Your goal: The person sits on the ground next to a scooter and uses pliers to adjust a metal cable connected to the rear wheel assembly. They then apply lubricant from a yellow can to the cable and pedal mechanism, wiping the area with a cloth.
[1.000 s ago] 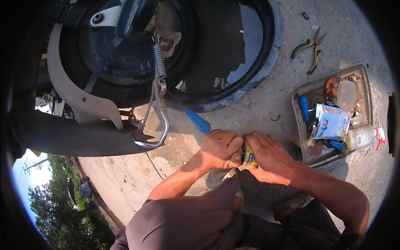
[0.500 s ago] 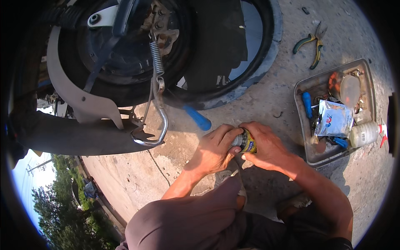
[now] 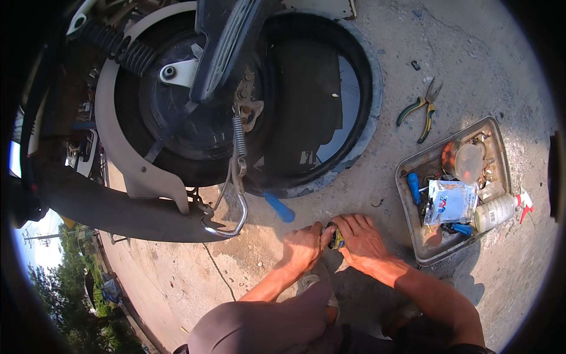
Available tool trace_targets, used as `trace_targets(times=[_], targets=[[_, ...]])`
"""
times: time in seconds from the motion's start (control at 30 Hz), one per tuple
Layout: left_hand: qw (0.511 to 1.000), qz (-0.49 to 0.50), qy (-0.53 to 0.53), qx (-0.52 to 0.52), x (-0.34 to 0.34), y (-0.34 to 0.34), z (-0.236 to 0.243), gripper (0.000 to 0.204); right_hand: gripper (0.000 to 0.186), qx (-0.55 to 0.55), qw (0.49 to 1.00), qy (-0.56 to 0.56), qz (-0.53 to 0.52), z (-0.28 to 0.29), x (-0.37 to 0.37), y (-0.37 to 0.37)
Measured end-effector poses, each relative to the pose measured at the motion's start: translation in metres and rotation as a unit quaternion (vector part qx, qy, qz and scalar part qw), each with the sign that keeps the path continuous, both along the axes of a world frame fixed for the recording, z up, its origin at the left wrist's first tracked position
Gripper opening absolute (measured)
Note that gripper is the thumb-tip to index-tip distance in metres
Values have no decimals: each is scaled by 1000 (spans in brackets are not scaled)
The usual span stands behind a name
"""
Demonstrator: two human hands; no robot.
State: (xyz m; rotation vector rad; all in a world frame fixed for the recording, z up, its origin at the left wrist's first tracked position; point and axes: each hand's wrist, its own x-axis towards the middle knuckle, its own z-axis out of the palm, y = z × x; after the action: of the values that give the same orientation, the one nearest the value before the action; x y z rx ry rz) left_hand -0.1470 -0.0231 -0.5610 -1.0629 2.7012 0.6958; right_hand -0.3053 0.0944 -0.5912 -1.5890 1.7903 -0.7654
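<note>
Fingers of left hand point(image 3: 302, 246) and right hand point(image 3: 362, 241) stayed clamped around a yellow-and-dark cylindrical can point(image 3: 338, 239). Less of it showed now, suggesting continued handling.

A: What sort of place are we looking at?
B: Reading it as an outdoor repair spot, an open-air workshop of sorts.
A: What's pointing to repair?
B: A two-wheeler point(image 3: 147, 183) is standing there, wheel point(image 3: 168, 127) and chrome side stand point(image 3: 243, 217) showing. A dark basin point(image 3: 372, 106) is holding water right by the wheel. Pliers point(image 3: 430, 102) are lying open on rough concrete point(image 3: 389, 47), and a shallow tray point(image 3: 421, 251) is carrying a spray bottle point(image 3: 494, 213), a blue-handled tool point(image 3: 414, 187), a packet point(image 3: 450, 202) and a round tub point(image 3: 470, 164). Tray and basin are sitting straight on the ground.
A: And outdoors?
B: Sun is falling across the concrete. Trees point(image 3: 56, 301) and bright sky point(image 3: 47, 239) are showing at lower left.
</note>
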Motion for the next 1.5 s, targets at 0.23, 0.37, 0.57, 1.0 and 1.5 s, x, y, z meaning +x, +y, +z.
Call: trace_targets(times=[0.23, 0.37, 0.57, 1.0, 1.5], targets=[[983, -54, 151, 89, 10, -6, 12, 44, 73, 38, 996, -82, -14, 2, -16, -10], [981, -62, 171, 59, 8, -6, 4, 42, 76, 51, 996, -69, 23, 6, -24, -7], [996, -19, -71, 42, 7, -8, 3, 42, 77, 14, 999, -27, 36, 3, -13, -10], [982, -47, 152, 100, 22, -15, -1, 47, 77, 41, 999, -33, 14, 6, -10, -16], [982, 36, 96, 157, 25, -22, 1, 35, 77, 52, 998, 13, 17, 1, 0, -19]])
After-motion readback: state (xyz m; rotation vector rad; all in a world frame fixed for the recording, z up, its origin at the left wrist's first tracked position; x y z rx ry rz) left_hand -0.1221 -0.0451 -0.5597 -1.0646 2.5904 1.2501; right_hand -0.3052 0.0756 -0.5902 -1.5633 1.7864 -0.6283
